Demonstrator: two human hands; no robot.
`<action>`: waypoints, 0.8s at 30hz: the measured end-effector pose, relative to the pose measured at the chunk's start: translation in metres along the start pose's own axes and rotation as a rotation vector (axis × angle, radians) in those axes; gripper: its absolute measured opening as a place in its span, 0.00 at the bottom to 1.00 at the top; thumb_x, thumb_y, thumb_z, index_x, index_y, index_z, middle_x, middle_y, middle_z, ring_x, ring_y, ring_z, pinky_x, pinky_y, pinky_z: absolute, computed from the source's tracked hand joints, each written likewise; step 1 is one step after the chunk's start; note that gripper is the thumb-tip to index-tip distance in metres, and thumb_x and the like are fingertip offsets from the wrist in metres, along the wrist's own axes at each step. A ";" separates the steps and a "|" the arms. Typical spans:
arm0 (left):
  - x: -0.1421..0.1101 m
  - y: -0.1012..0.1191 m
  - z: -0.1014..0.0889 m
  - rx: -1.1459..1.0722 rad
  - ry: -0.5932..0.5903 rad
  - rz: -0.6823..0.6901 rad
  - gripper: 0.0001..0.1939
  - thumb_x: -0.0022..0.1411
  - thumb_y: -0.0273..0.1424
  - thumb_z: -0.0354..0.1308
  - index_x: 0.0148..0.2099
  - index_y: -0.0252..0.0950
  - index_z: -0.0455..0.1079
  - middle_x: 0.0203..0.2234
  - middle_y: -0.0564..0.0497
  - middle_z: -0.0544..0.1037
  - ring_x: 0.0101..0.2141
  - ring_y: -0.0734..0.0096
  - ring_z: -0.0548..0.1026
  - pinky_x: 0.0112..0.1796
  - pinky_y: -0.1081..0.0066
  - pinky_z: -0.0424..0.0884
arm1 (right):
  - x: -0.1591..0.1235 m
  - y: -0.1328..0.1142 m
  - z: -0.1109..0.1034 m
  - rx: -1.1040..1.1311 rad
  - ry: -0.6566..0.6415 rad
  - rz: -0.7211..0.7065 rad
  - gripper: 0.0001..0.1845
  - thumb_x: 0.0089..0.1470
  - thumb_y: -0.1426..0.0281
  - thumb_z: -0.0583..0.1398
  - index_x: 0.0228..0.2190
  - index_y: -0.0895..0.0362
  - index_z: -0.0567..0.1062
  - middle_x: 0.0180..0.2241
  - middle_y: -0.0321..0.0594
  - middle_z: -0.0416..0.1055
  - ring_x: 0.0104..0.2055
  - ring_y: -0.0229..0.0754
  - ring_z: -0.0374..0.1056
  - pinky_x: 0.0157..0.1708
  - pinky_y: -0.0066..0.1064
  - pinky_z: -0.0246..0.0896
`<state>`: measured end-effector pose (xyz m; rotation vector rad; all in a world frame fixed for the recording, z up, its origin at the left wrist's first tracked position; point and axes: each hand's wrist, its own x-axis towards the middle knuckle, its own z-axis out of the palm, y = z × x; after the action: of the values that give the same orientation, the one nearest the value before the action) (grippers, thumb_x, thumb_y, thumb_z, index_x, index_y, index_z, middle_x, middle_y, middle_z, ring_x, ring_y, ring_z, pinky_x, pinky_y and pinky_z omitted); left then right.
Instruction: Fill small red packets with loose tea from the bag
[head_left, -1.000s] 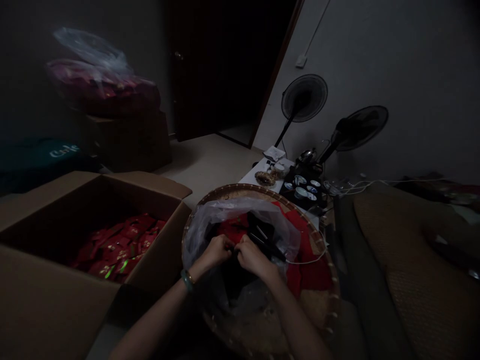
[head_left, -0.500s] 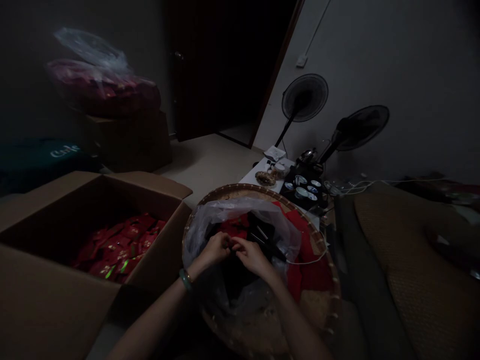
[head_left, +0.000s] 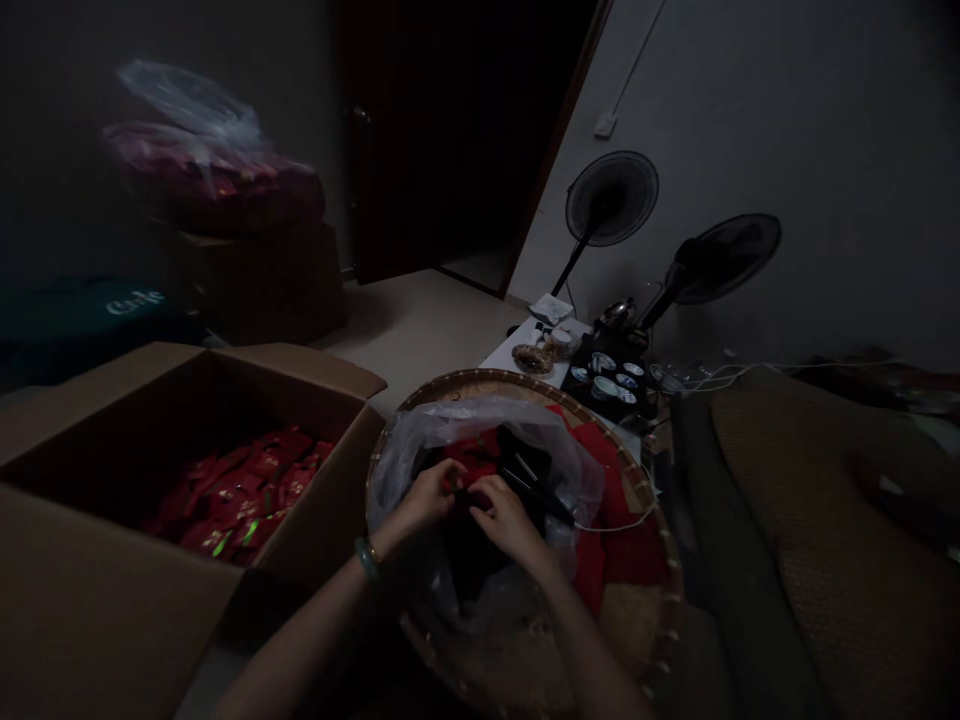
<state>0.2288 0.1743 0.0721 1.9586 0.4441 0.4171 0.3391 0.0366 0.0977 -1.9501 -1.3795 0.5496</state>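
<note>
Both hands work close together over a round woven bamboo tray (head_left: 645,480). My left hand (head_left: 436,490), with a bangle at the wrist, has its fingers curled in a pinch. Just beside it, my right hand (head_left: 504,510) also pinches; whatever is between the fingers is too dark and small to name. Beneath them lies a translucent plastic bag (head_left: 401,450) holding dark and red material. A black tool with a white cord (head_left: 555,505) rests on the bag, right of my right hand. Red cloth-like pieces (head_left: 630,540) lie along the tray's right side.
At left stands an open cardboard box (head_left: 315,500) with many small red packets (head_left: 247,490). A bulging plastic bag (head_left: 217,170) sits on another box behind. Ahead are a low table with cups (head_left: 604,385) and two fans (head_left: 611,198). A woven mat (head_left: 817,520) lies at right.
My hands have drawn slightly apart at the fingertips, the right one shifting a little to the right. The rest of the scene stays nearly the same.
</note>
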 end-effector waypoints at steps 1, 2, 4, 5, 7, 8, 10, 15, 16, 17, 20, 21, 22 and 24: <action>0.000 0.000 0.000 -0.002 -0.006 0.005 0.25 0.39 0.15 0.47 0.42 0.33 0.65 0.30 0.53 0.72 0.30 0.76 0.69 0.31 0.78 0.63 | 0.002 0.004 0.002 0.045 0.026 0.031 0.18 0.46 0.76 0.56 0.42 0.55 0.69 0.43 0.43 0.64 0.37 0.38 0.67 0.40 0.33 0.64; 0.000 0.001 0.000 -0.003 -0.011 0.012 0.25 0.40 0.15 0.47 0.43 0.33 0.65 0.31 0.53 0.72 0.30 0.76 0.69 0.31 0.78 0.63 | 0.005 0.009 0.004 0.084 0.040 0.061 0.21 0.45 0.77 0.56 0.43 0.54 0.68 0.43 0.42 0.65 0.34 0.37 0.68 0.38 0.33 0.65; 0.000 0.003 -0.001 -0.005 -0.019 0.023 0.27 0.40 0.15 0.47 0.45 0.33 0.64 0.32 0.52 0.72 0.31 0.76 0.69 0.32 0.77 0.64 | 0.008 0.018 0.009 0.148 0.030 0.109 0.25 0.43 0.78 0.56 0.45 0.54 0.66 0.42 0.40 0.66 0.29 0.34 0.68 0.34 0.31 0.65; 0.000 0.004 -0.001 -0.006 -0.023 0.029 0.27 0.40 0.15 0.47 0.46 0.34 0.64 0.33 0.52 0.72 0.32 0.76 0.69 0.32 0.77 0.64 | 0.010 0.022 0.011 0.174 0.014 0.124 0.25 0.42 0.78 0.55 0.45 0.54 0.67 0.40 0.39 0.68 0.28 0.33 0.67 0.32 0.29 0.65; 0.000 0.007 -0.003 -0.007 -0.031 0.034 0.29 0.40 0.15 0.46 0.47 0.34 0.63 0.33 0.52 0.72 0.32 0.76 0.69 0.33 0.77 0.64 | 0.012 0.028 0.013 0.205 0.004 0.147 0.20 0.42 0.78 0.54 0.40 0.56 0.71 0.35 0.38 0.70 0.26 0.34 0.67 0.28 0.27 0.64; -0.001 0.008 -0.003 -0.012 -0.034 0.034 0.29 0.40 0.15 0.46 0.48 0.34 0.63 0.34 0.52 0.72 0.33 0.76 0.69 0.34 0.77 0.64 | 0.013 0.029 0.013 0.208 0.016 0.151 0.16 0.42 0.78 0.54 0.36 0.56 0.73 0.33 0.37 0.70 0.27 0.35 0.66 0.27 0.27 0.63; -0.001 0.009 -0.005 -0.030 -0.037 0.034 0.30 0.40 0.14 0.46 0.48 0.34 0.63 0.34 0.51 0.72 0.33 0.76 0.69 0.34 0.77 0.65 | 0.013 0.028 0.010 0.190 0.075 0.139 0.11 0.43 0.76 0.54 0.30 0.57 0.74 0.29 0.37 0.70 0.28 0.37 0.66 0.29 0.28 0.63; -0.001 0.005 -0.005 -0.096 -0.043 0.016 0.31 0.39 0.14 0.46 0.49 0.33 0.62 0.32 0.52 0.70 0.33 0.76 0.69 0.33 0.78 0.64 | 0.006 0.009 -0.001 0.003 0.071 -0.026 0.14 0.45 0.75 0.57 0.36 0.53 0.75 0.35 0.39 0.67 0.38 0.41 0.64 0.40 0.34 0.61; -0.001 0.004 -0.005 -0.112 -0.048 0.006 0.31 0.39 0.14 0.46 0.49 0.33 0.62 0.32 0.52 0.70 0.32 0.76 0.68 0.32 0.78 0.64 | 0.003 0.004 -0.002 -0.053 0.024 -0.058 0.15 0.45 0.74 0.59 0.38 0.52 0.75 0.38 0.40 0.66 0.41 0.42 0.63 0.43 0.35 0.59; -0.001 0.003 -0.004 -0.127 -0.053 -0.003 0.31 0.39 0.14 0.46 0.49 0.33 0.62 0.32 0.52 0.70 0.32 0.76 0.68 0.32 0.78 0.64 | 0.001 0.000 -0.002 -0.105 -0.019 -0.078 0.15 0.45 0.72 0.60 0.39 0.51 0.75 0.39 0.41 0.65 0.44 0.44 0.61 0.45 0.36 0.58; -0.001 -0.002 -0.001 -0.154 -0.055 -0.020 0.31 0.39 0.14 0.45 0.49 0.32 0.62 0.31 0.53 0.69 0.32 0.76 0.68 0.32 0.78 0.64 | -0.003 -0.007 -0.001 -0.198 -0.081 -0.073 0.10 0.48 0.69 0.61 0.36 0.51 0.76 0.40 0.43 0.65 0.45 0.46 0.59 0.46 0.36 0.57; 0.000 -0.002 -0.001 -0.160 -0.051 -0.021 0.31 0.39 0.14 0.45 0.49 0.32 0.62 0.31 0.53 0.69 0.32 0.76 0.68 0.32 0.78 0.64 | -0.002 -0.007 -0.001 -0.213 -0.078 -0.063 0.08 0.49 0.69 0.61 0.34 0.52 0.77 0.39 0.43 0.65 0.45 0.45 0.59 0.45 0.36 0.57; 0.000 -0.003 -0.001 -0.168 -0.046 -0.023 0.31 0.39 0.14 0.45 0.49 0.32 0.62 0.31 0.53 0.69 0.32 0.76 0.68 0.31 0.78 0.64 | -0.001 -0.006 -0.001 -0.222 -0.065 -0.054 0.06 0.50 0.69 0.60 0.32 0.52 0.77 0.38 0.43 0.65 0.44 0.45 0.60 0.45 0.35 0.57; 0.002 -0.003 -0.002 -0.187 -0.029 -0.038 0.31 0.39 0.14 0.45 0.49 0.32 0.62 0.30 0.53 0.69 0.32 0.77 0.68 0.32 0.79 0.64 | 0.002 -0.003 -0.003 -0.222 -0.031 -0.039 0.05 0.50 0.69 0.60 0.30 0.53 0.77 0.36 0.42 0.66 0.42 0.44 0.61 0.43 0.34 0.58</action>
<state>0.2292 0.1782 0.0701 1.7709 0.4084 0.3908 0.3397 0.0385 0.1023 -2.0916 -1.5508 0.4250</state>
